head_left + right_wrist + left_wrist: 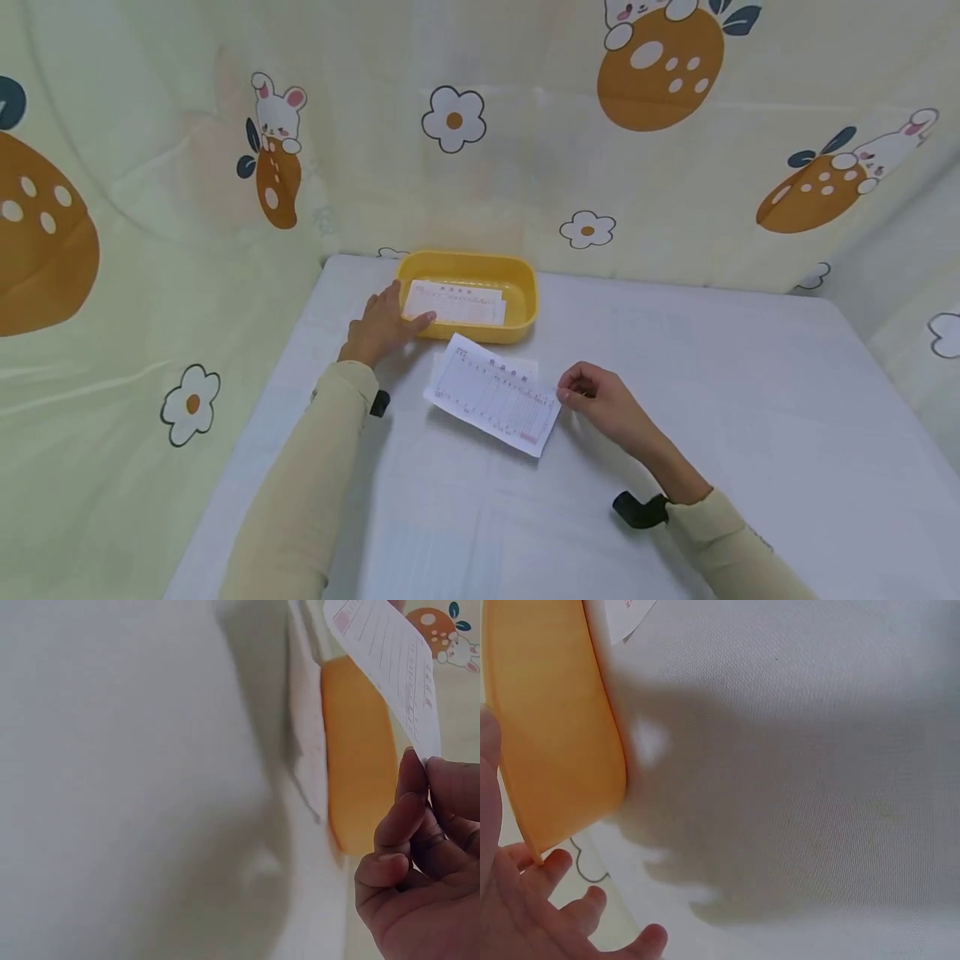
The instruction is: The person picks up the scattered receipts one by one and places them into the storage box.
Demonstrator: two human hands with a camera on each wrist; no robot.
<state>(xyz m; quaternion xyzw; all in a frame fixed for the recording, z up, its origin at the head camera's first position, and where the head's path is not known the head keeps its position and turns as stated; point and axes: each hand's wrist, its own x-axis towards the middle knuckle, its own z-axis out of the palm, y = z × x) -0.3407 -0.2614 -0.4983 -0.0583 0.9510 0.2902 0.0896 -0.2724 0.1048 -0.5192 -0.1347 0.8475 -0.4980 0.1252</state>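
Your right hand (603, 404) pinches the printed form (493, 394) at its right edge, lifted off the counter (750, 400) w/ fingers clamped; left hand (381, 325), fingers relaxed, steadies the yellow tray (517, 279) — keep the pinch light, sheet flat.

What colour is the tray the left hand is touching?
Yellow: the tray by the left hand shows best in the head view.

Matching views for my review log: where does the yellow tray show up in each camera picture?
Head: yellow tray at upper centre, on the table's far edge, left hand on its left end.
Left wrist: fills the upper left.
Right wrist: narrow yellow band right of centre.
Shared landmark: the printed paper slip beside it.
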